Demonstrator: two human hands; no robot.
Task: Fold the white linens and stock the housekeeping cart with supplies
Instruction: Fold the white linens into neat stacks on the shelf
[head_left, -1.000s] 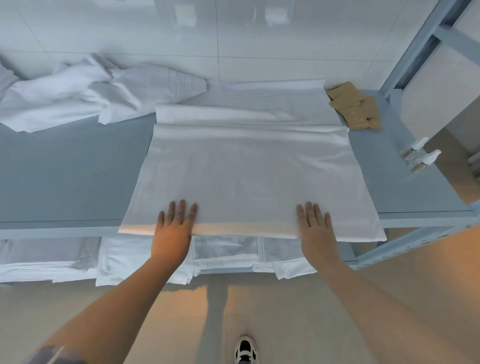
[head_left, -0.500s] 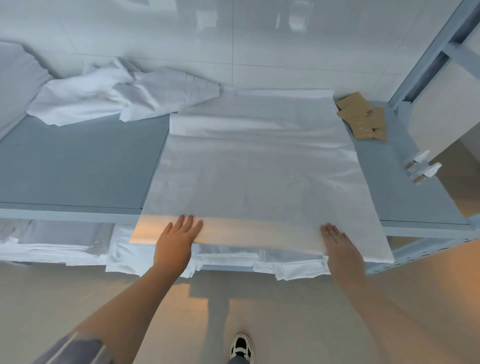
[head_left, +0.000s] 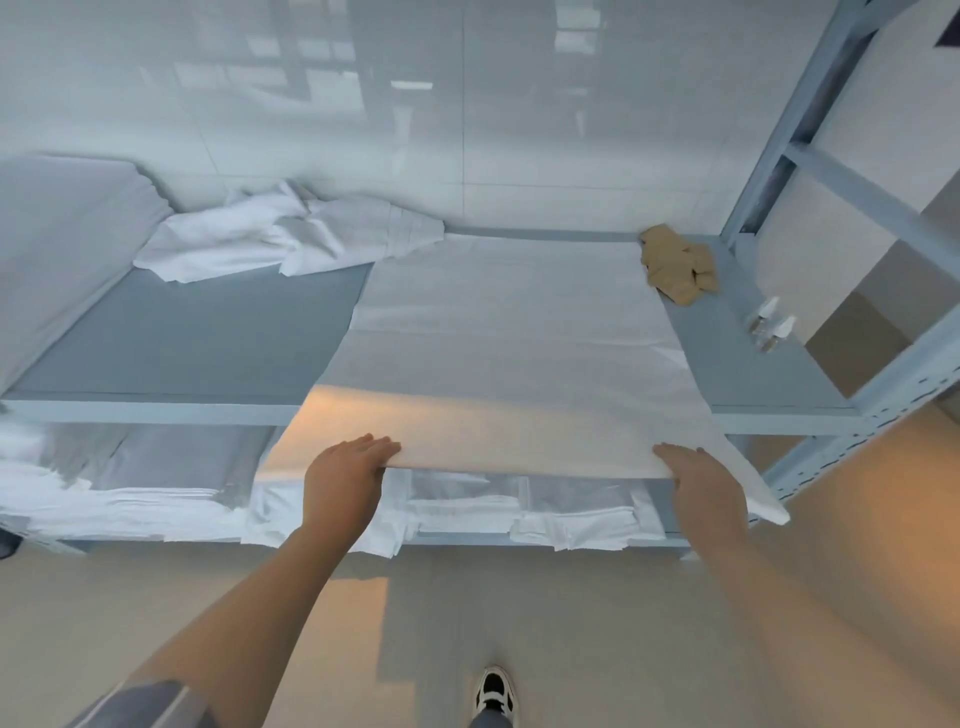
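Where the white sheet (head_left: 509, 358) lies flat across the middle of the grey shelf top (head_left: 208, 343), its near edge overhangs the front rail, and I hold that edge at two places: my left hand (head_left: 345, 475) grips it with fingers laid on top and thumb tucked beneath, left of centre; my right hand (head_left: 704, 478) holds it the same way near the right corner, fingers on top, though I cannot tell where that thumb sits. Item, far end of the sheet: reaches the back of the shelf by the white tiled wall (head_left: 467, 104). Item, crumpled white linen (head_left: 291, 236): at the back left, just beside the sheet's far left corner. Item, large white bundle (head_left: 62, 249): far left of the shelf. Item, tan packets (head_left: 678, 262): a small heap at the back right, touching the sheet's right edge. Item, two small bottles with white caps (head_left: 769, 325): lying on the right end of the shelf, apart from the sheet. Item, folded white linens (head_left: 156, 499): stacked on the lower shelf under my hands. Item, one black-and-white shoe (head_left: 493, 691): on the beige floor below
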